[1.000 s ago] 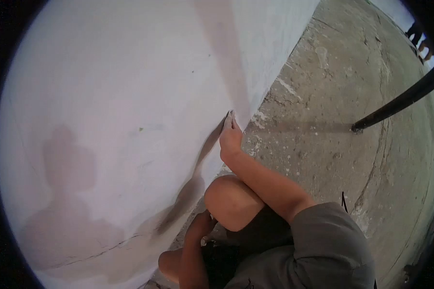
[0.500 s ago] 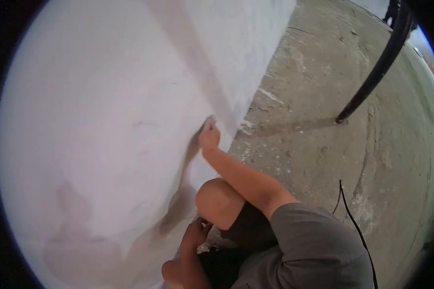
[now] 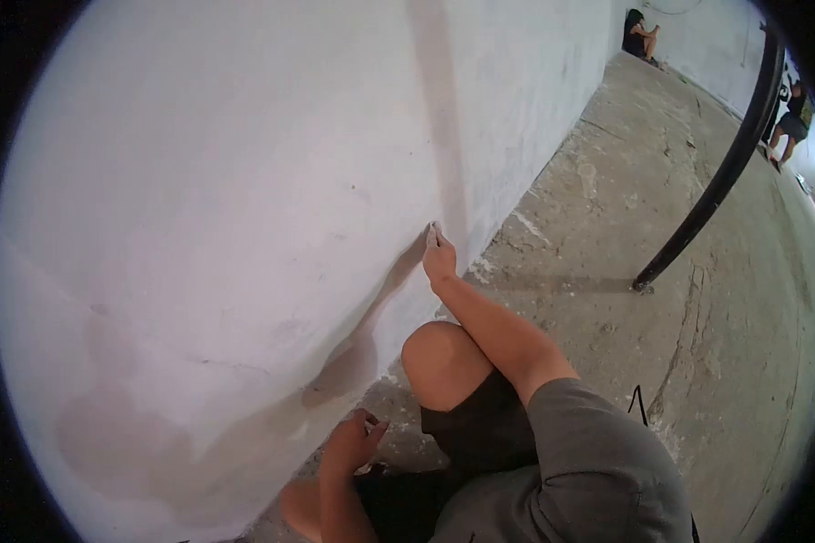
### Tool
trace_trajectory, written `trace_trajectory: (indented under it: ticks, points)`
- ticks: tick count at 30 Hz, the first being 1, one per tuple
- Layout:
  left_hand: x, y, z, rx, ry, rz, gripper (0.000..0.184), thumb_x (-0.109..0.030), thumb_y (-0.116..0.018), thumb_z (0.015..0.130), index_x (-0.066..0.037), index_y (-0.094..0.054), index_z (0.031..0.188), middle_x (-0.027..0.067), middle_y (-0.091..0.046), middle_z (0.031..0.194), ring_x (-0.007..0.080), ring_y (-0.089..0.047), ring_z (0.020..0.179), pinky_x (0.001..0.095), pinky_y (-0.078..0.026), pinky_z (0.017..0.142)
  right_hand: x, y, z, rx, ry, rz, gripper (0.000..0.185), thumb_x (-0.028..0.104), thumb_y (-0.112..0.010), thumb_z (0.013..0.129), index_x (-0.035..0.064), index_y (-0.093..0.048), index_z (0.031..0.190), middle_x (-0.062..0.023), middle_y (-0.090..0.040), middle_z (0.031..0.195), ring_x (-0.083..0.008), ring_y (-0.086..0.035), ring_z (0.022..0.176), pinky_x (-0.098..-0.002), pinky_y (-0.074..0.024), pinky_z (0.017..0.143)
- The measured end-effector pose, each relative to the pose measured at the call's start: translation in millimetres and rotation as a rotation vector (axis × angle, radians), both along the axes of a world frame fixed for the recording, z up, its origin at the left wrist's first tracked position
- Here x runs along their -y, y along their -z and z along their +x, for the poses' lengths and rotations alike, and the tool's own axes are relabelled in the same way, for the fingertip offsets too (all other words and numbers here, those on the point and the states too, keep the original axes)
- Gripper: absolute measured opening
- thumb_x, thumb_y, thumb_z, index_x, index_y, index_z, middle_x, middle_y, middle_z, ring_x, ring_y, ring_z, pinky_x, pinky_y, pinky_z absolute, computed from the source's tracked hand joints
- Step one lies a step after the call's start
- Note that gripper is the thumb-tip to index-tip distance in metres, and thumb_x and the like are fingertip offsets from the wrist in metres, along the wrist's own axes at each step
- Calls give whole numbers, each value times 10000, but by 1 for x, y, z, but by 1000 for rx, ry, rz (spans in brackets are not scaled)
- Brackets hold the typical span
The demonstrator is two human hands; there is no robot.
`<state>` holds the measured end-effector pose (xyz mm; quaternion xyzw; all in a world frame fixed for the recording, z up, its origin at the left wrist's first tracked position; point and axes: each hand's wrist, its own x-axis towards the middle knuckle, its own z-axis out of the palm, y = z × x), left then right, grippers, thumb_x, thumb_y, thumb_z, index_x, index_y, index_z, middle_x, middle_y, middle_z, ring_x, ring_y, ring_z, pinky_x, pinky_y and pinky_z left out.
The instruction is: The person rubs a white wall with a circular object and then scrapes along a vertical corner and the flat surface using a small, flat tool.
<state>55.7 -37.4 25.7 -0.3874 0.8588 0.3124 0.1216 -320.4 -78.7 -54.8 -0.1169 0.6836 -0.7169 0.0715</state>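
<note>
My right hand (image 3: 439, 257) is stretched forward against the white wall (image 3: 244, 181), low down near where it meets the floor. Its fingers are closed, with a whitish patch at the tips; what they hold, if anything, is too small to make out. Below, beside my bent knee (image 3: 442, 362), rests my left hand (image 3: 353, 442), its fingers loosely curled and apart, with nothing visible in it. Faint marks and a thin crack line (image 3: 231, 364) show on the wall's lower part.
A black pole (image 3: 717, 176) slants up from the rough concrete floor (image 3: 580, 244) on the right. Thin black cable (image 3: 638, 403) loops behind my arm. Far off, one person (image 3: 641, 38) sits by the wall and another person (image 3: 792, 122) stands at the right edge.
The view has shifted, bringing more of the far room and both people into sight. My right hand remains at the wall, and my left hand now shows beside the knee rather than against it.
</note>
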Motion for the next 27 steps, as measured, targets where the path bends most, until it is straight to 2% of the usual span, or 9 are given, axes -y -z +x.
trace_trajectory:
  ticks: [3,10,12,16,18,19,21,24,27]
  points:
    - [-1,-3,-14,47,-3,39,408,-419,-636,903,-35,-636,1041,198,-678,841,362,-668,828,449,-509,747,4,9,-21,65,4,-65,475,304,-436,1033,-30,-504,1363,-197,-533,1392,-270,-503,1300,-298,-379,1064]
    - [15,16,-46,135,39,74,424,-428,-634,904,-34,-639,1063,198,-668,845,356,-662,822,442,-505,744,11,11,-42,7,96,25,502,297,-415,1039,-40,-435,1409,-182,-456,1466,-259,-421,1373,-283,-315,1124]
    - [22,23,-56,226,43,135,466,-445,-624,913,-24,-623,1115,233,-679,986,369,-663,917,440,-510,810,21,3,-72,-3,246,-48,501,283,-405,1044,-36,-406,1429,-183,-439,1478,-267,-413,1379,-280,-309,1127]
    - [30,37,-71,193,69,109,456,-429,-632,912,-21,-626,1115,232,-683,918,369,-671,884,435,-508,797,25,7,-96,59,301,-142,485,261,-371,1045,-9,-392,1447,-196,-369,1515,-298,-335,1421,-323,-266,1165]
    - [37,41,-77,198,70,127,459,-432,-623,917,-20,-627,1119,236,-683,905,373,-672,881,437,-508,796,10,4,-82,92,193,-152,490,271,-376,1046,5,-384,1457,-199,-371,1513,-313,-364,1404,-329,-290,1151]
    - [39,44,-83,193,65,148,462,-435,-615,922,-19,-629,1123,241,-684,893,377,-674,879,440,-508,795,7,7,-70,101,88,19,494,272,-377,1046,2,-376,1460,-205,-365,1515,-322,-375,1395,-333,-300,1145]
    - [47,55,-92,206,96,160,463,-446,-619,916,-17,-636,1090,226,-681,872,370,-671,866,439,-506,782,12,7,-21,-82,56,16,501,266,-383,1046,-3,-357,1469,-217,-328,1533,-329,-351,1408,-337,-280,1154]
    - [43,79,-98,248,174,204,472,-458,-615,914,-15,-642,1071,219,-684,875,371,-669,871,444,-503,782,21,7,-51,31,68,-171,504,260,-385,1048,-16,-349,1469,-225,-293,1547,-312,-292,1441,-331,-234,1174]
    - [43,82,-104,243,265,149,479,-453,-599,926,-22,-630,1132,242,-685,926,389,-663,934,460,-498,821,23,-10,-84,186,228,-234,501,243,-394,1052,-35,-347,1466,-165,-370,1532,-252,-375,1396,-291,-278,1137]
